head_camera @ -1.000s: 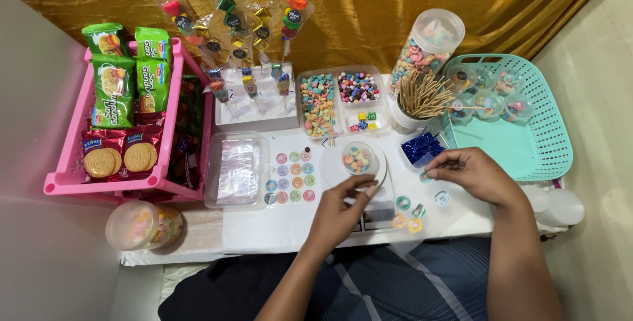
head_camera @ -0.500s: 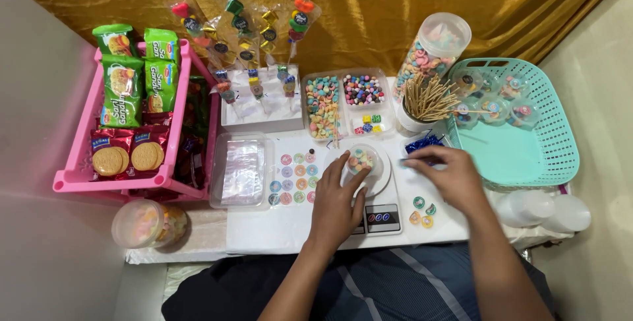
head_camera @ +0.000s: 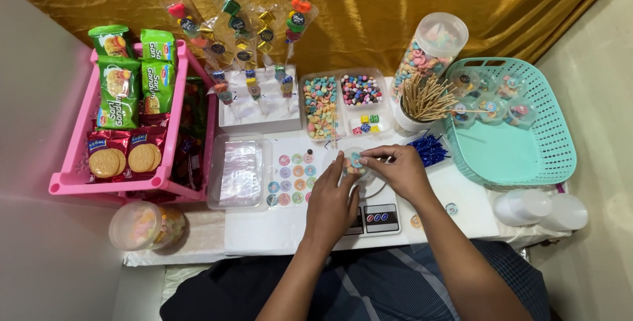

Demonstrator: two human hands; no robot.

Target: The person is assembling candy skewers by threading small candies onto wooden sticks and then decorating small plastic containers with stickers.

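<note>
A small clear round tub of coloured sweets sits on a white digital scale in the middle of the white table. A round sticker lies on its lid. My left hand reaches from below, and its fingertips press the tub's left side and lid. My right hand comes in from the right and pinches the tub's top edge by the sticker. A sheet of round stickers lies just left of the tub.
A pink rack of biscuit packs stands at left, with a clear box of bags beside it. Candy trays, a cup of wooden sticks and a tall cereal jar lie behind. A teal basket holds filled tubs; blue ties lie next to it.
My right hand moved left from the blue ties to the tub on the scale. My left hand shifted up onto the tub. The view tilted slightly lower.
</note>
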